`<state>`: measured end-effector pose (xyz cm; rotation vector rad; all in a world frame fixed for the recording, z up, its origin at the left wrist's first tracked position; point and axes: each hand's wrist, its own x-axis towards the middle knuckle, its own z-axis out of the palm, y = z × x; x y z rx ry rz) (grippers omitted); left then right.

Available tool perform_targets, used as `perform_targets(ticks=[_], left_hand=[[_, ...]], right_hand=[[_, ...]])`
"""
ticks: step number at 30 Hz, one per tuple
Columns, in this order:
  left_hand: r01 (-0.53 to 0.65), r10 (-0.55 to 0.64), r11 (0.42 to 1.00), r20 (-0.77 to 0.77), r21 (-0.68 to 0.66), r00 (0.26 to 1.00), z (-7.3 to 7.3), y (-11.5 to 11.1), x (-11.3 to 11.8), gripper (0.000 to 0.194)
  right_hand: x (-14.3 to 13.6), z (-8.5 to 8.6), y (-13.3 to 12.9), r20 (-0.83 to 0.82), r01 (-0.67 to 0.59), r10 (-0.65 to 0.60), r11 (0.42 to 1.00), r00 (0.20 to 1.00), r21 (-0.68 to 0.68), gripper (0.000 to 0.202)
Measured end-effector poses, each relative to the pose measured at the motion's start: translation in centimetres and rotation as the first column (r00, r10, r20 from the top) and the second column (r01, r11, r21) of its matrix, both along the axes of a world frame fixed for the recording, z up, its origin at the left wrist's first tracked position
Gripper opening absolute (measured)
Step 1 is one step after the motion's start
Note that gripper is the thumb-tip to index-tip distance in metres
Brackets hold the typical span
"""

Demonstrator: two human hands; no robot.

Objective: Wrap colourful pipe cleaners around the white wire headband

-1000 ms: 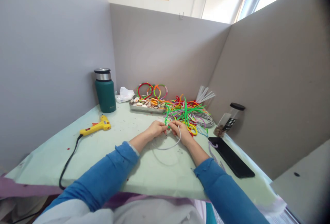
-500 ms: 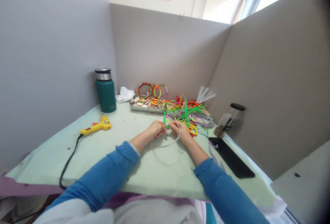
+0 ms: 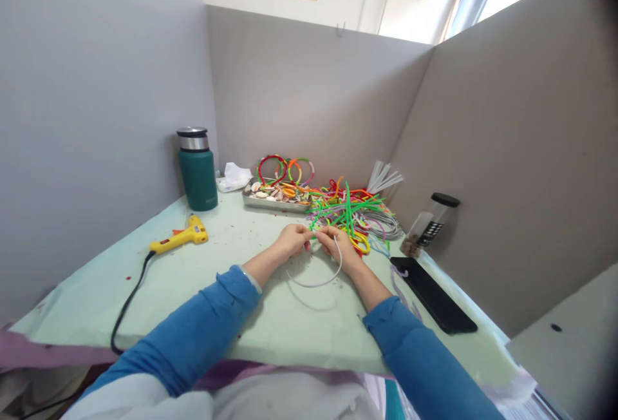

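Note:
Over the middle of the table, my left hand (image 3: 293, 239) and my right hand (image 3: 337, 245) meet, fingertips nearly touching. Both pinch a green fuzzy strip (image 3: 313, 228) where it meets a thin whitish hoop (image 3: 313, 285). The hoop curves down below my hands, and its right side passes in front of my right hand. Just beyond my fingers lies a tangled pile of coloured fuzzy strips (image 3: 367, 204). The exact wrap of the green strip is too small to make out.
A metal tray (image 3: 277, 205) of small pieces stands at the back with coloured hoops (image 3: 273, 171) behind it. A green bottle (image 3: 199, 172) and yellow glue gun (image 3: 178, 238) are left. At right are a black phone (image 3: 434, 295) and a clear jar (image 3: 429, 225).
The whitish hoop has swung lower and now shows a wider curve below my hands. The green strip's loose end has shifted a little to the right. Both hands have moved slightly.

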<state>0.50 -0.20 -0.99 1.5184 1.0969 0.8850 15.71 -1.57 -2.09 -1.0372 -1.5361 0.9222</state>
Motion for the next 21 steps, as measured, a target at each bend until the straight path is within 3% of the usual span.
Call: perform_targets(ticks=[4,14,21], left_hand=[[-0.045,0.046,0.991,-0.005,0.122,0.999,-0.28,0.08,0.11,0.024],[-0.059,0.097,0.960,-0.127,0.275,0.987,-0.77,0.77,0.02,0.022],[-0.118,0.128,0.979,-0.052,0.165,0.990,-0.44,0.56,0.07,0.025]], right_hand=[[0.23,-0.44,0.41,-0.014,0.019,-0.019,1.000,1.000,0.004,0.033],[0.15,-0.45,0.61,-0.053,0.061,-0.062,0.998,0.997,-0.031,0.035],[-0.02,-0.16,0.20,-0.032,0.044,-0.044,0.999,0.998,-0.005,0.032]])
